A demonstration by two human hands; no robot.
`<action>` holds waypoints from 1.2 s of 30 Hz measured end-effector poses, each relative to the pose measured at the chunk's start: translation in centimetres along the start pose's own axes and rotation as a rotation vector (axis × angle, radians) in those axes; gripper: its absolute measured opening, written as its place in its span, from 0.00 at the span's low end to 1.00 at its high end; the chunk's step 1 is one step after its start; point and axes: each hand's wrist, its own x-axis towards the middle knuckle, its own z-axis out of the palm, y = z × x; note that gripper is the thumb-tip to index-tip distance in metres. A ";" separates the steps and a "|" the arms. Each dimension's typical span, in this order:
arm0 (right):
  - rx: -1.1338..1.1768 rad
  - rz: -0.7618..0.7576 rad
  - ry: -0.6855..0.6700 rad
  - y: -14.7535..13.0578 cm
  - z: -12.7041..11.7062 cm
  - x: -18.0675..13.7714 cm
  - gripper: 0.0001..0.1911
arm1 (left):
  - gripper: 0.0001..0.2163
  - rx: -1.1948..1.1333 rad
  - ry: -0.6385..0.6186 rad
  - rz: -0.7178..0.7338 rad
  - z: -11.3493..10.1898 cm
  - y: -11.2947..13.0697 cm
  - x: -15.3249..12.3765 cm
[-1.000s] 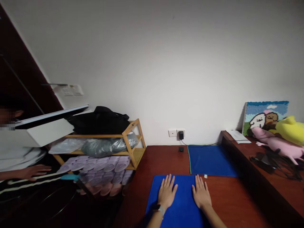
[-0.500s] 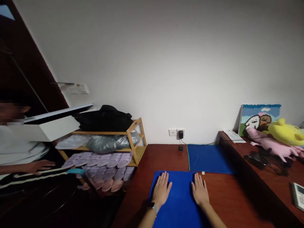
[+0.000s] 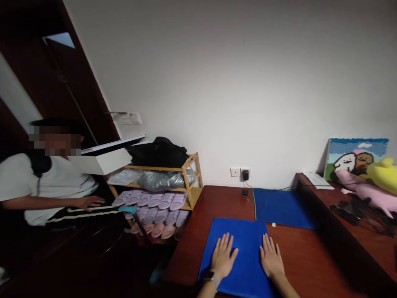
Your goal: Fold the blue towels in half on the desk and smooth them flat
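Note:
A blue cloth lies spread on the reddish-brown wooden table. My left hand rests palm down on its left part, fingers stretched and a watch on the wrist. Along the cloth's right edge, my right hand is also flat with its fingers extended, partly on the cloth and partly over the wood. Neither hand grips anything. Further back lies a second blue cloth with a green-edged left side and a small white tag.
On the left stands a wooden rack with slippers, plastic-wrapped items and a black bag. A seated person is beyond it, near a white box. Plush toys and cables lie on the raised right surface.
The view has swung left, showing more of the seated person. Both hands have slid slightly toward me from the front cloth's far edge, staying flat.

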 end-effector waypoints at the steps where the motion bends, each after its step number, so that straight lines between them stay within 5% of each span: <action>1: 0.002 0.000 0.003 -0.1 -0.2 0.0 0.36 | 0.31 0.018 0.005 -0.054 -0.4 -2.0 -0.5; 6: 0.011 0.017 0.012 -0.6 -1.4 -0.5 0.36 | 0.31 0.045 0.073 -0.141 -0.8 -8.0 -2.1; 16: 0.097 -0.002 0.035 -0.7 -0.5 -8.1 0.35 | 0.31 0.008 0.168 -0.155 -1.1 -8.0 -1.7; 19: 0.088 -0.004 0.021 -0.8 -0.7 -8.9 0.35 | 0.29 -0.002 0.209 -0.095 -1.7 -5.0 -2.2; 24: 0.100 -0.023 0.043 -0.6 -0.7 -8.7 0.35 | 0.25 -0.058 0.103 0.327 -0.7 4.6 -3.4; 28: 0.106 -0.029 0.058 -0.2 0.4 -8.5 0.36 | 0.25 -0.064 0.015 0.320 0.5 7.7 -4.1; 30: 0.108 -0.031 0.067 0.0 1.0 -8.4 0.36 | 0.26 -0.047 -0.010 0.241 0.4 5.8 -4.7; 36: 0.123 -0.042 0.076 0.0 1.1 -8.3 0.36 | 0.27 0.079 0.079 0.029 -0.9 -5.0 -8.8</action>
